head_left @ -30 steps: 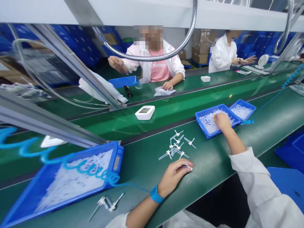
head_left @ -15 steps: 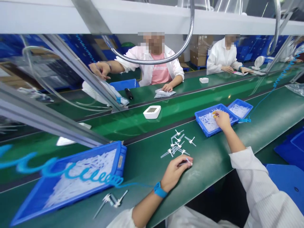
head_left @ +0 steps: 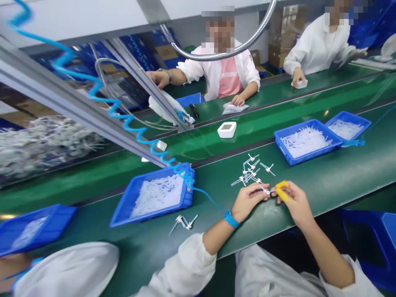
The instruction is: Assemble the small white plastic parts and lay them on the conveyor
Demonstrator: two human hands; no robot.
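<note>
Over the green bench, my left hand (head_left: 247, 203) is closed in a pinch on a small white plastic tube fitting (head_left: 267, 192), whose lower part my fingers hide. My right hand (head_left: 297, 203) wears yellow finger cots (head_left: 282, 194) and meets the left hand at the fitting's right side. Its fingertips are pinched together, and whatever small piece may be between them is too small to name. Just beyond my left hand lies a loose pile of white fittings with clear tubes (head_left: 247, 171). A few more such fittings (head_left: 184, 222) rest to the left of my left forearm.
Blue trays of short white tubes stand at the right (head_left: 291, 159) and left (head_left: 123, 210). A coiled blue cord (head_left: 116, 108) hangs at the left. A white device (head_left: 227, 130) sits on the belt. Co-workers sit opposite, and a white-capped person (head_left: 71, 268) is close at left.
My right hand has left the right-hand tray and come to the fitting in my left hand. The view has turned left, bringing the white-capped person and another tray into sight.
</note>
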